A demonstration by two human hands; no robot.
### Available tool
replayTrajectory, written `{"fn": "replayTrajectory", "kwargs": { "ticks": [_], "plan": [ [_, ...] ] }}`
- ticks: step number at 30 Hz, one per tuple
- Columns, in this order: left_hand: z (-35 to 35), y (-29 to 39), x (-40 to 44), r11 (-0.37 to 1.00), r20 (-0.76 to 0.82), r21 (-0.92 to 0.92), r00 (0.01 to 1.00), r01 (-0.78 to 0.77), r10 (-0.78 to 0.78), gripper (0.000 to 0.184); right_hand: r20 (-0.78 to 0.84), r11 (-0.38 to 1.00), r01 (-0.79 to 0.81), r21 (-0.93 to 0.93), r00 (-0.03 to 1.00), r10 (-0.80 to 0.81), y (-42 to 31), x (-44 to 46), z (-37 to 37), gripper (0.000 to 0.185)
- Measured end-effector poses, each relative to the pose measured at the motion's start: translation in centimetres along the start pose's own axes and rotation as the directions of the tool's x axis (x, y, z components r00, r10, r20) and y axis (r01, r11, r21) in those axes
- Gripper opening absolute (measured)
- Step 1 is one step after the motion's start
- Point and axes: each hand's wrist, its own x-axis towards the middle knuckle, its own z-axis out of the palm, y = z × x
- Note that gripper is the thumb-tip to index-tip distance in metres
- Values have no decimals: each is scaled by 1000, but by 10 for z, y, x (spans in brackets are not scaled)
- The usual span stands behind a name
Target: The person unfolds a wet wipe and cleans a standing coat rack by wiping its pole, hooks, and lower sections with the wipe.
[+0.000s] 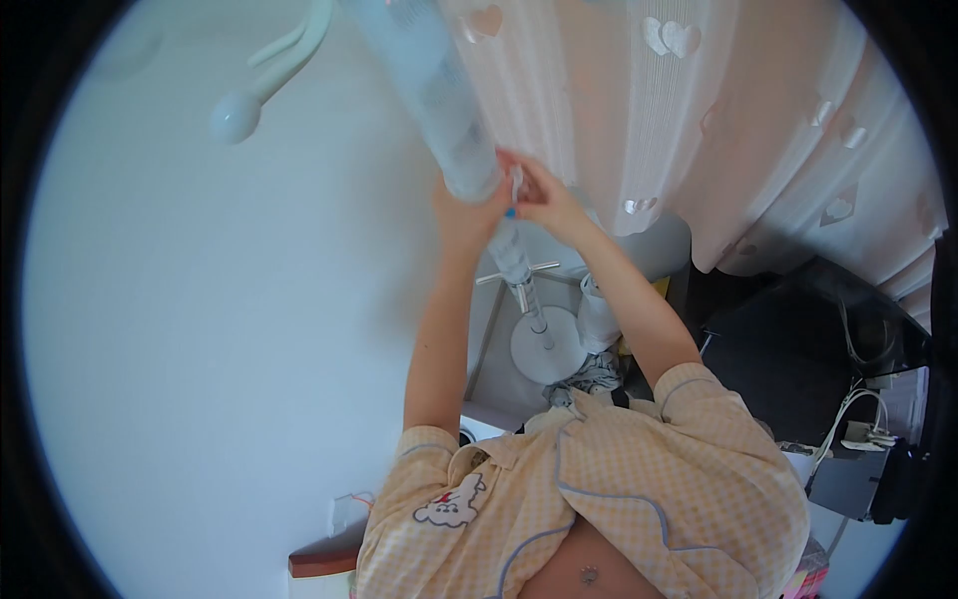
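A tall pale coat stand (429,90), its pole covered in what looks like cloudy plastic wrapping, rises from a round white base (548,361) on the floor. Short metal pegs (521,274) cross the pole low down. My left hand (465,218) is closed around the pole at mid-height. Beside it, my right hand (544,200) has its fingers bent and pinched together against the pole's right side. A small whitish bit shows at those fingertips, too blurred to name, with a spot of blue below. A curved white hook with a ball end (237,117) shows at upper left.
A sheer pink curtain (639,110) with heart shapes hangs close on the right. The pale wall (220,299) fills the left. Near the base lie a white bag (599,317) and crumpled grey cloth (594,374). A dark screen (848,309) and white cables (843,424) are at right.
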Motion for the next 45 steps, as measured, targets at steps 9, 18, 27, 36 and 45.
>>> {"fn": "replayTrajectory", "kwargs": {
  "ticks": [9,18,27,36,45],
  "plan": [
    [4,-137,-100,990,-75,100,993,100,-92,51,-80,934,-217,-285,976,203,94,-61,-14,49],
    [-4,-118,-116,956,-17,260,991,133,-134,67,-128,745,-49,-665,991,-49,109,-77,-4,40],
    [-36,-115,-154,988,17,128,997,-82,80,75,65,511,197,-837,962,-265,95,-91,7,17],
    [-88,-54,-138,737,234,599,949,-313,214,23,189,706,215,-675,975,-117,54,-89,14,23],
    [-143,88,-77,984,337,150,930,100,-147,19,247,812,157,-562,969,-16,-69,-48,40,34]
  ]
}}
